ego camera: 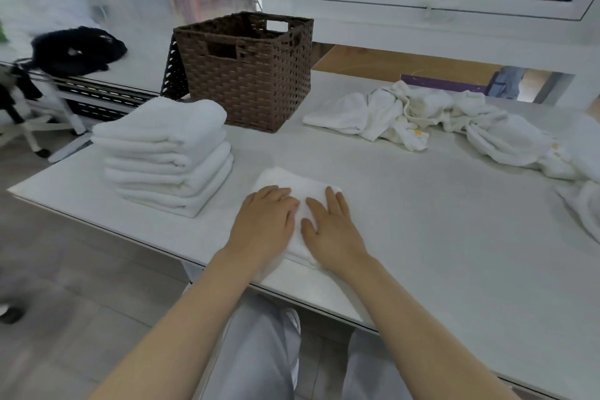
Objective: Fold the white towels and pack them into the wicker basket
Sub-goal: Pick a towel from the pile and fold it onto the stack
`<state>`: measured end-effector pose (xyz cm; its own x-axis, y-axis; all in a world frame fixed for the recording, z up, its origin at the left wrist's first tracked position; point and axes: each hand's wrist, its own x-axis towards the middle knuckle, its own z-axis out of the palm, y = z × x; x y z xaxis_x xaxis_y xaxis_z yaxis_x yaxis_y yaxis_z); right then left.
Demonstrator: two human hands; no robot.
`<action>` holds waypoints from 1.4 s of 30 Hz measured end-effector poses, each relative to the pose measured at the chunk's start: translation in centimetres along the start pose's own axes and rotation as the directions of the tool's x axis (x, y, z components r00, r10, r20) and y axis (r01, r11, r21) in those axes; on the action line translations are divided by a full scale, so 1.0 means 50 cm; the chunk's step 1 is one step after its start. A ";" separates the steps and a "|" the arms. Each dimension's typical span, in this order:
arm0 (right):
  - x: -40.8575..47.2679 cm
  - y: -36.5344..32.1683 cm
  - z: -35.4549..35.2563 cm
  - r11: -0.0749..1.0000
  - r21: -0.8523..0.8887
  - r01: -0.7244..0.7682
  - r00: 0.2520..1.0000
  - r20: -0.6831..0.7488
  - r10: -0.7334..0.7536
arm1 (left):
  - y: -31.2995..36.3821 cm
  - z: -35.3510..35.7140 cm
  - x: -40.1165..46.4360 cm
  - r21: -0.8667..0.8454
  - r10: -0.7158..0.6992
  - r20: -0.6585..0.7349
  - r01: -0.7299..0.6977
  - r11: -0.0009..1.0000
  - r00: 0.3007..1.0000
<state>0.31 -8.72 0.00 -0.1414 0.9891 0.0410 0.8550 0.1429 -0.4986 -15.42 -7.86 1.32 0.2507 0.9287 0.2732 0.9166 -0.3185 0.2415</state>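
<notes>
White terry, folded towel (293, 180) pinned flat at the near bench (422, 221) edge under both hands. Left hand (264, 221) and right hand (331, 227) palms down, fingers straight, side by side, nearly touching, gripping nothing. Towel's long axis running from the near edge away toward the basket; near end hidden under wrists, so fold count unreadable. Folded stack (165, 153) to the left and slightly farther, closest to the left hand, likely next stop for this towel. Wicker basket (246, 71) beyond the stack, dead ahead and a little left, well apart from both hands; inside not visible from here, contents unknown. Unfolded pile (431, 120) far right, nearer the right hand, trailing off the right frame edge, count unclear. Judged: folding roughly midway, packing not started.
</notes>
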 end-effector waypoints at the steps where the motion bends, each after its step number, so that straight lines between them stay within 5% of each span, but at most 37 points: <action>1: 0.018 -0.020 0.011 1.000 0.000 0.012 1.000 0.012 -0.012 | -0.008 0.000 -0.005 0.000 -0.013 0.011 0.013 1.000 1.000; 15: 0.098 -0.082 0.058 0.993 0.079 0.089 0.996 0.019 -0.091 | -0.103 0.015 -0.050 0.004 -0.181 -0.036 0.181 0.983 0.983; 21: 0.055 -0.002 0.006 0.975 0.203 0.088 0.996 -0.044 -0.081 | -0.086 -0.018 -0.039 -0.279 -0.231 0.054 0.236 0.931 0.972; 28: -0.026 0.170 -0.095 0.992 0.028 -0.120 0.973 -0.193 0.124 | 0.010 -0.025 -0.010 -0.333 -0.057 0.078 0.080 0.939 0.995; 35: -0.144 0.373 -0.221 0.910 0.025 -0.415 0.834 -0.388 0.391 | 0.171 0.063 0.035 -0.340 0.224 0.251 -0.131 0.931 0.942; 42: -0.271 0.554 -0.314 0.815 0.009 -0.579 0.556 -0.727 0.403 | 0.308 0.118 0.042 -0.345 0.376 0.248 -0.282 0.895 0.893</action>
<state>33.73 -17.64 -0.77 0.6287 0.6332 0.4515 0.7744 -0.4562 -0.4385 1.07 -9.68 0.10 0.6458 0.7563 0.1043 0.6425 -0.6122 0.4609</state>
